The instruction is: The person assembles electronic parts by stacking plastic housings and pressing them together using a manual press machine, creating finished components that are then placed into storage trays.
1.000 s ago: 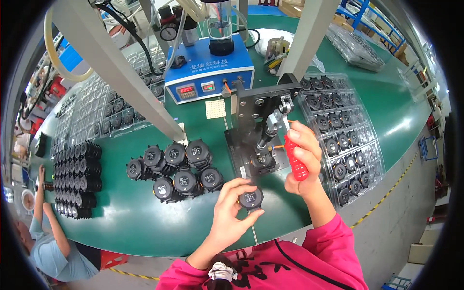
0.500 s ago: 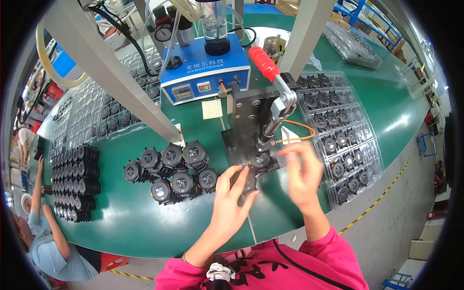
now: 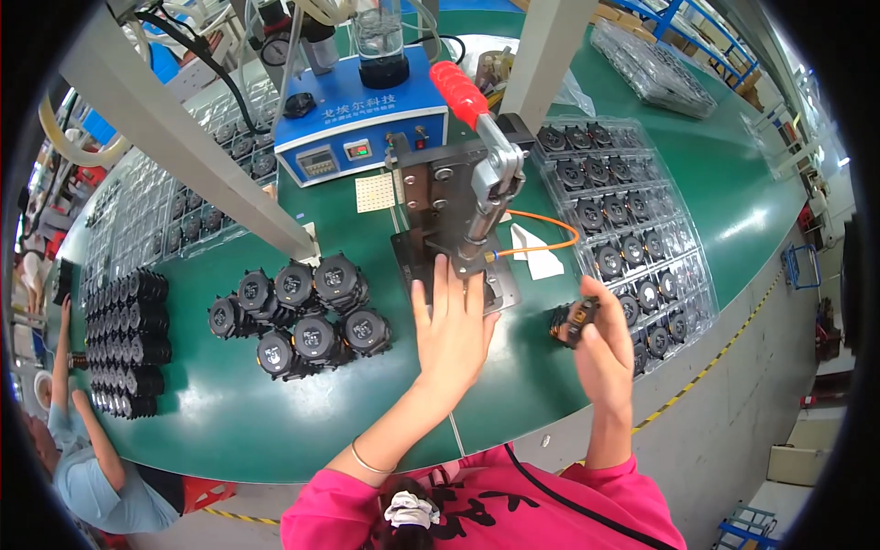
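My left hand (image 3: 454,339) lies with fingers stretched out over the base of the black toggle-clamp fixture (image 3: 458,197), just below its plunger. What sits under those fingers is mostly hidden. To the right, my right hand (image 3: 607,353) pinches a round black watch case (image 3: 581,321) between thumb and fingers, tilted on its edge. Another dark piece (image 3: 557,321) shows right beside it; I cannot tell whether it is held too. The clamp's red handle (image 3: 458,92) points up and back.
Left of the fixture stand stacks of watch cases (image 3: 314,339), with further rows (image 3: 128,344) near a co-worker's arm (image 3: 101,440). A clear tray of cases (image 3: 632,247) lies at right. Behind are a blue control box (image 3: 362,128), an orange tube (image 3: 559,220) and a grey post (image 3: 197,137).
My left hand moved forward from the case near the fixture's front edge onto the fixture base. My right hand moved from beside the fixture to the right and now holds a watch case. The view shifted slightly.
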